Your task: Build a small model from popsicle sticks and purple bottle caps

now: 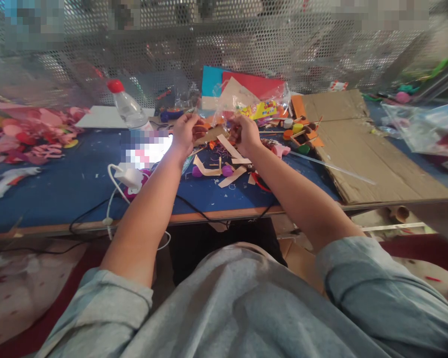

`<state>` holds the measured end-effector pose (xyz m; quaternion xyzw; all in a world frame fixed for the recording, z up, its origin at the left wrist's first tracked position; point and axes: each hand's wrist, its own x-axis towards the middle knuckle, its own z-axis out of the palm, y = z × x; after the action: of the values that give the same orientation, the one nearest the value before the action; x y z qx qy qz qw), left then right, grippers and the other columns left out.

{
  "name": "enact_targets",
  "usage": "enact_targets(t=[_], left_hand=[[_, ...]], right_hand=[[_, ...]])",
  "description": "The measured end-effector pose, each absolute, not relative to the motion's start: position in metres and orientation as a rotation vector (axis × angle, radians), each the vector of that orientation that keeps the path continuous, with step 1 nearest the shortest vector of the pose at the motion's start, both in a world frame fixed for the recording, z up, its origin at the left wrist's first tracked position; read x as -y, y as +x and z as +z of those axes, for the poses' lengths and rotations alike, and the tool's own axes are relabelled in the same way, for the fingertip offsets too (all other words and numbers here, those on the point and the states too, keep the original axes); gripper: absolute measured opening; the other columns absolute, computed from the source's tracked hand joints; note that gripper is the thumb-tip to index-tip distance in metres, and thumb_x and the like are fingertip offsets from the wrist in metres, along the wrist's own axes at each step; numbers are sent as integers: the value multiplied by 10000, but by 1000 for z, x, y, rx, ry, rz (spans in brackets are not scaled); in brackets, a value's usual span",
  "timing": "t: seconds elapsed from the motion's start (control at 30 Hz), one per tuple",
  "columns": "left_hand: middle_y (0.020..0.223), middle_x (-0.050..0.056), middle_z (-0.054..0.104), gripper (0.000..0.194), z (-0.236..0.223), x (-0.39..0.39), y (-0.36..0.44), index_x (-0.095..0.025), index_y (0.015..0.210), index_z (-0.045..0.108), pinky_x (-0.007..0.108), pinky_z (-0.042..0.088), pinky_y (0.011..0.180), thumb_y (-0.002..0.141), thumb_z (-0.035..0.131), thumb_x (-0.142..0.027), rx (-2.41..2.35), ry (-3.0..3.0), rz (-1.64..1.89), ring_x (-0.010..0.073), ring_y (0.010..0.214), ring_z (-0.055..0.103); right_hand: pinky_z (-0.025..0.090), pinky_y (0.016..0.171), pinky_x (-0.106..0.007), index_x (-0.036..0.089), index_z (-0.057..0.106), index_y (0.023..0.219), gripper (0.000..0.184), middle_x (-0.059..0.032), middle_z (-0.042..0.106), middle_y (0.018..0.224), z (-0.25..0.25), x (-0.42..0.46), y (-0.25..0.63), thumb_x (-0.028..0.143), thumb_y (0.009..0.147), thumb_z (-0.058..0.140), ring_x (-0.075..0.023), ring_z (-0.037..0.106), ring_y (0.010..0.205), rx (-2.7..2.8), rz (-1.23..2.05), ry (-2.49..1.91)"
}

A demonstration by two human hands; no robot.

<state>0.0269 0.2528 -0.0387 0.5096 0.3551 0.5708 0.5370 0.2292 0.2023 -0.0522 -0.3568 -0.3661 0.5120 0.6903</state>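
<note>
My left hand (186, 133) and my right hand (247, 135) are raised over the back half of the blue table, fingers pinched. Between them stretches a clear, crinkled plastic bag (217, 115), and each hand grips one side of it. Fine detail inside the bag is too blurred to make out. Below the hands lie pale strips (229, 146), a curved strip (205, 168) and purple balls (227, 171). Behind the bag are a red sheet (254, 85), a blue sheet (211, 79) and a yellow printed packet (263, 109).
A red-capped bottle (129, 107) stands left, behind a bright screen (149, 151) and a white charger (130, 176). Further left are pink pieces (18, 132) and a glue gun (13, 180). Flattened cardboard (373, 159) covers the right side. A perforated metal screen (246, 44) rises behind.
</note>
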Motion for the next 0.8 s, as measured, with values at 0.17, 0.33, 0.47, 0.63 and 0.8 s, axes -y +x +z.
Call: enact_targets(t=[0.17, 0.33, 0.47, 0.63, 0.8], left_hand=[[869, -5, 772, 204, -41, -255, 28, -248, 933, 630, 238, 564, 623, 1044, 779, -333, -838, 1175, 1398, 117, 675, 733], [888, -4, 784, 184, -38, -252, 27, -239, 938, 639, 233, 567, 608, 1035, 770, -322, -835, 1158, 1384, 108, 674, 738], [880, -8, 780, 213, -37, -252, 27, -239, 955, 632, 217, 561, 598, 1033, 800, -343, -837, 1153, 1387, 103, 669, 741], [869, -23, 793, 215, -37, -253, 29, -254, 985, 643, 200, 577, 589, 1025, 822, -367, -856, 1116, 1404, 94, 660, 737], [868, -14, 795, 221, -38, -254, 27, -265, 964, 654, 218, 583, 584, 1022, 831, -384, -854, 1124, 1404, 112, 679, 755]], right_hand=[[336, 483, -239, 244, 643, 828, 167, 60, 473, 676, -54, -209, 236, 341, 936, 725, -99, 407, 556, 759, 1174, -800], [555, 650, -226, 238, 653, 854, 176, 55, 588, 751, -55, -205, 233, 63, 847, 672, -86, 572, 628, 863, 1174, -849], [544, 639, -224, 231, 663, 865, 196, 43, 609, 746, -57, -206, 232, 35, 870, 648, -95, 609, 631, 944, 1152, -859], [462, 577, -223, 225, 724, 903, 230, 31, 631, 802, -61, -216, 236, 32, 857, 608, -86, 499, 593, 944, 1056, -914], [657, 911, -246, 249, 770, 1084, 421, 46, 689, 909, -68, -223, 237, -43, 803, 657, -87, 683, 796, 951, 1025, -884]])
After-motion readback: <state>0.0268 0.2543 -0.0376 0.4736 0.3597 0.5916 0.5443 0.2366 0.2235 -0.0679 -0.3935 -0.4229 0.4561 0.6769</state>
